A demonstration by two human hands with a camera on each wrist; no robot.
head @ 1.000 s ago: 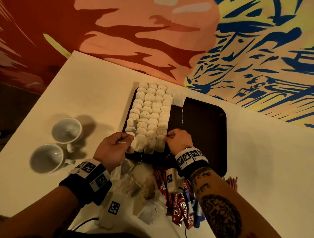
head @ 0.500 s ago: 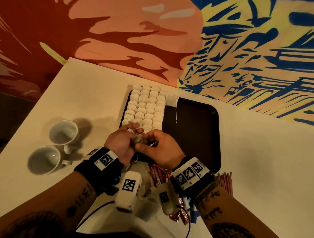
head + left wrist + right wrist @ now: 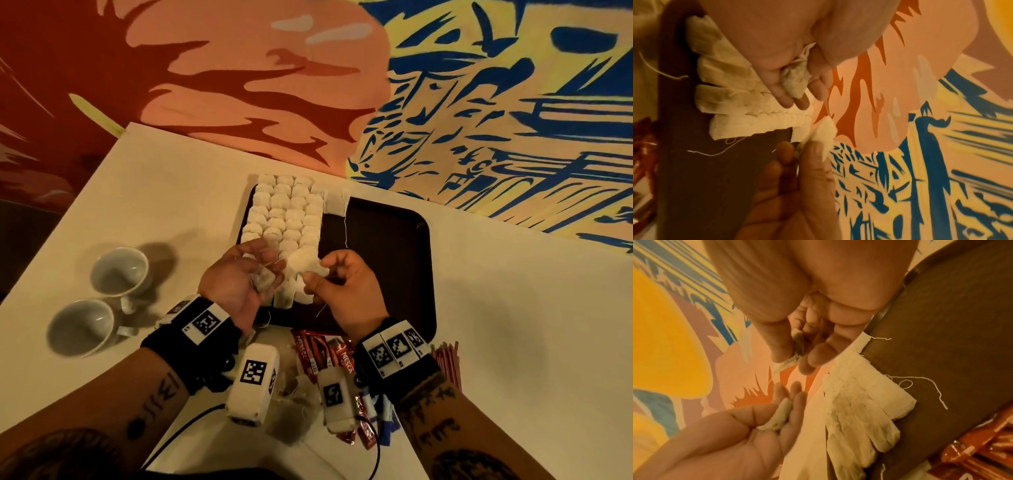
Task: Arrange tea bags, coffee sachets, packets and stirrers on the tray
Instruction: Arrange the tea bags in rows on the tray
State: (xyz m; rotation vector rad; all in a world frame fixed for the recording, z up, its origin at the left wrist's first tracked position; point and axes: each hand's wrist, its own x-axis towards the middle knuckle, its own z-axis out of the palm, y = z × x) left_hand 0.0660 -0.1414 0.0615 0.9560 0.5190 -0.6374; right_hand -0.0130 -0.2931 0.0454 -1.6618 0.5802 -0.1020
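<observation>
A dark brown tray (image 3: 383, 267) lies on the white table, its left part covered by rows of white tea bags (image 3: 287, 212). Both hands hover over the tray's near-left corner. My left hand (image 3: 253, 270) holds a crumpled tea bag (image 3: 262, 279) in its curled fingers; the left wrist view shows this tea bag (image 3: 796, 78) lying between the fingers. My right hand (image 3: 318, 270) pinches another tea bag (image 3: 308, 263) between thumb and forefinger, and this tea bag (image 3: 795, 350) shows edge-on in the right wrist view. The hands are a little apart.
Two white cups (image 3: 118, 270) (image 3: 80, 327) lie on the table to the left. Red coffee sachets (image 3: 318, 353), loose tea bags (image 3: 291, 411) and blue packets (image 3: 383, 414) sit between the tray and me. Red stirrers (image 3: 445, 363) lie by my right wrist. A painted wall stands behind.
A second ago both hands pressed on the nearest row of tea bags. They then met above it and have now drawn apart, each with a tea bag.
</observation>
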